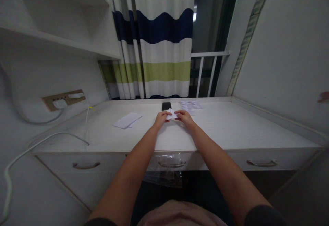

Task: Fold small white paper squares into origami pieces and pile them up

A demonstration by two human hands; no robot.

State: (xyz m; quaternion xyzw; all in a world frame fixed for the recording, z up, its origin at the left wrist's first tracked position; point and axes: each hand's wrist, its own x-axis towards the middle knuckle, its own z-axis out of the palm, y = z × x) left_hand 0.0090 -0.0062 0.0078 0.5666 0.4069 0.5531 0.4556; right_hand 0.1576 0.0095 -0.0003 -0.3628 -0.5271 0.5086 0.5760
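Between my two hands is a small piece of folded white paper, with a pointed peak at its top. My left hand pinches its left side. On the other side, the fingers of my right hand grip the paper's right edge. Just behind the paper lies a black phone-like object, partly covered by it. Behind my right hand is a heap of folded white paper pieces. Flat sheets of white paper are stacked to the left of my left hand.
The white desk has drawers with handles along its front. A striped curtain hangs behind it. On the left wall are a socket with plugs and a white cable that reaches the desk. A shelf overhangs the left side.
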